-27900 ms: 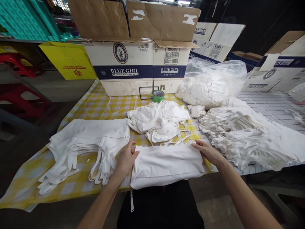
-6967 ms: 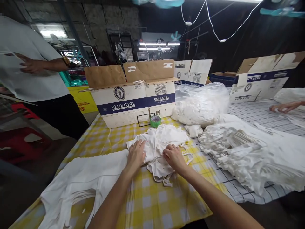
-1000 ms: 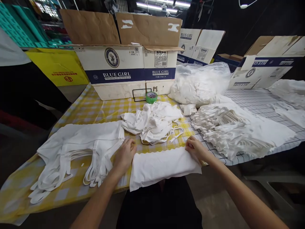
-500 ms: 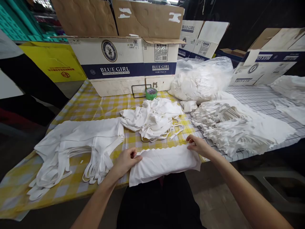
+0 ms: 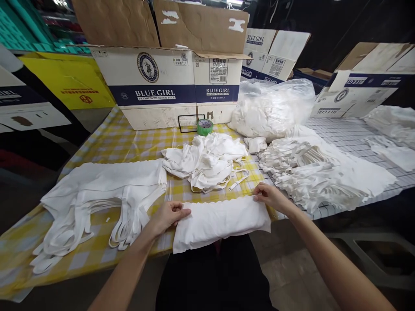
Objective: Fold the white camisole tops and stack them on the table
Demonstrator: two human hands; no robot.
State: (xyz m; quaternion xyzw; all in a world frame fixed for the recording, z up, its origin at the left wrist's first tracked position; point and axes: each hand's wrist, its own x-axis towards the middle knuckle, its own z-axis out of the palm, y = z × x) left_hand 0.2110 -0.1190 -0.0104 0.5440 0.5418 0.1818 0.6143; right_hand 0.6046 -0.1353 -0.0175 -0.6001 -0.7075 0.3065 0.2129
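Left hand (image 5: 169,214), right hand (image 5: 272,199) pinching garment's (image 5: 223,221) upper corners, table's (image 5: 125,144) near edge. Stack (image 5: 119,176) toward left edge, apparently done; crumpled heap (image 5: 212,162) apparently left.

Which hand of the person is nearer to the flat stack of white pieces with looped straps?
Left. The left hand is just right of the flat stack, at one end of the white cloth; the right hand is farther right, at the cloth's other end.
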